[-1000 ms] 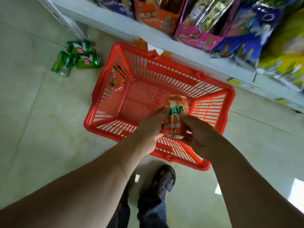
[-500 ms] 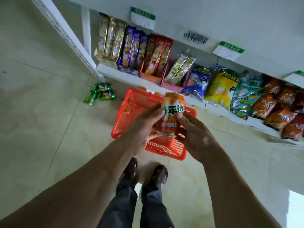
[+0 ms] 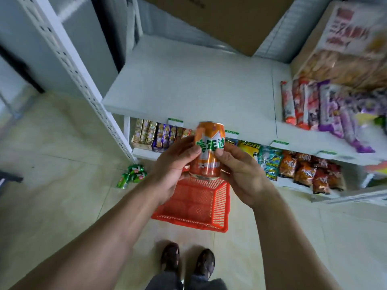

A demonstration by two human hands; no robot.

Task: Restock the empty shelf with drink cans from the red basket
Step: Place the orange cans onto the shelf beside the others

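A: Report the fixed structures first.

B: The white shelf (image 3: 188, 80) fills the frame from 10 to 1 o'clock. Its left and middle surface is bare. A brown cardboard box (image 3: 219, 19) sits at its back, at 12 o'clock. Wrapped snack bars (image 3: 310, 105) lie on its right part, at 2 o'clock. Below its front edge, a lower shelf carries boxed snacks (image 3: 150, 135) at 10 o'clock of frame centre and snack bags (image 3: 303, 170) at 3 o'clock.

A: Locate the container.

B: The red basket (image 3: 196, 206) stands on the tiled floor (image 3: 52, 164) just below frame centre, toward 6 o'clock, in front of the lower shelf. The part of its interior that shows holds no cans; the hands cover its far end.

A: State the condition of the hands.

B: Both hands are together at frame centre. The left hand (image 3: 173, 166) grips the orange can (image 3: 208, 151) from its 9 o'clock side, thumb across the label. The right hand (image 3: 243, 172) grips it from the 3 o'clock side, thumb tip on the label. The can is upright, held in the air above the basket and in front of the shelf edge.

A: List the remaining small items.

B: Three green cans (image 3: 133, 175) lie on their sides on the floor at 9 o'clock of the basket, touching one another. Two dark shoes (image 3: 187, 258) stand at 6 o'clock.
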